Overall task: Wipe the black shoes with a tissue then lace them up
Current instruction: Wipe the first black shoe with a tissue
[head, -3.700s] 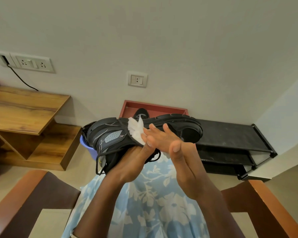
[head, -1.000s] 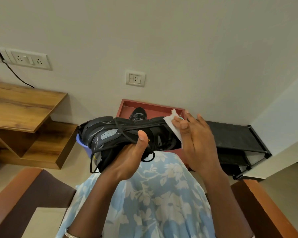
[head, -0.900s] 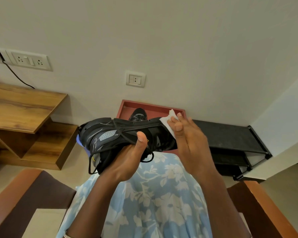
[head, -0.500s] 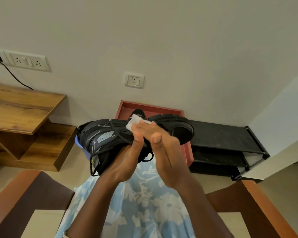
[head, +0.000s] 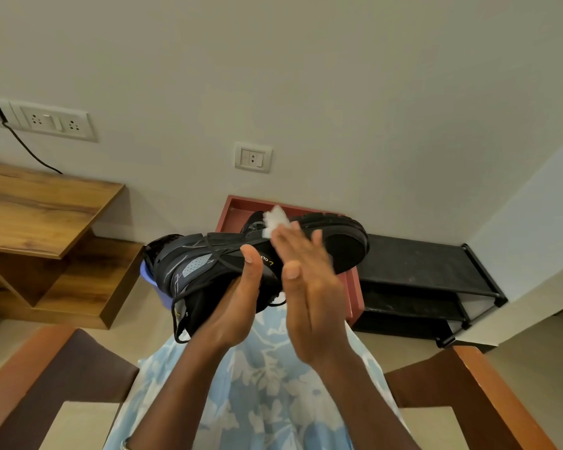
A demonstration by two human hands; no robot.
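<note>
A second ago the right hand (head: 309, 297) covers the heel end of the black lace-up sports shoe (head: 189, 264); now it lies across the shoe's middle with fingers straight, and the crumpled white tissue (head: 275, 220) sticks out past the fingertips at the shoe's upper edge. The thick black treaded sole (head: 345, 251) at the heel, hidden behind the hand then, shows uncovered now.

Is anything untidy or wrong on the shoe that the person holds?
Yes, the lace of the black shoe is loose. It runs across the shoe's side and hangs in a loop underneath, near the left hand, instead of being tied.
</note>
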